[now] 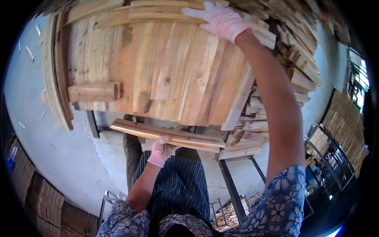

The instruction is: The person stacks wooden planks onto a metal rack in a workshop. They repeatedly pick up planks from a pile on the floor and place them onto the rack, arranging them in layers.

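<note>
Nearside of the planks (173, 75), your left fingers (162, 140) clasp long timber (187, 139); farside, your right fingers (193, 13) spread loosely over strips (154, 12).

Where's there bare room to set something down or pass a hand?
Free: atop the laid boards, between the near-left block and the far strips; the floor left of the side planks, bar a few scraps. Crowded: the woodpile at right, and the far edge, where the right hand is over the strips.
</note>
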Demonstrator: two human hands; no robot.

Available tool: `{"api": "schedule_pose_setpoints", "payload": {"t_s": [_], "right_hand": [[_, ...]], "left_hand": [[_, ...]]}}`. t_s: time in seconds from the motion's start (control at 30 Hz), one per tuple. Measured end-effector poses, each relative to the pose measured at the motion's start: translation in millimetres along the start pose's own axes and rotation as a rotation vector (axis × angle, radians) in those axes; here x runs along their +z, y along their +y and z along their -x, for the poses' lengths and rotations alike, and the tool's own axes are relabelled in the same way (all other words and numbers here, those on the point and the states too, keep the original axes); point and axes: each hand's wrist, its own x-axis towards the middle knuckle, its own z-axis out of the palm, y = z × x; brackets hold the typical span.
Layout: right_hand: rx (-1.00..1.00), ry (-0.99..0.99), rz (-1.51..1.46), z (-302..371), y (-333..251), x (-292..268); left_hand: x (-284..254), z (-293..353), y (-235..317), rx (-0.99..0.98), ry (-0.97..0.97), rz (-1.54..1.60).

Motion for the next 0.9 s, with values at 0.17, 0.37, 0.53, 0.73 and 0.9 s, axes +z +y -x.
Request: {"api": "schedule_pose_setpoints", "payload": {"t_s": [0.17, 0.37, 0.53, 0.73, 0.9], "right_hand": [[0.018, 0.052, 0.056, 6, 14, 9], [-0.211, 0.543, 0.289, 26, -39, 51], [-0.178, -0.489, -0.749, 198, -173, 111], [0.001, -0.252, -0.856, 259, -199, 96], [0.045, 0.158, -0.060, 211, -162, 137]], "left_hand": [[-15, 10, -18, 0.008, 0.049, -0.253], [30, -43, 7, -0.035, -0.046, 0.069], [53, 34, -11, -0.085, -0.070, 0.062], [59, 24, -28, -0.141, -0.164, -0.269], [120, 55, 6, 0.302, 0.290, -1.818]]}}
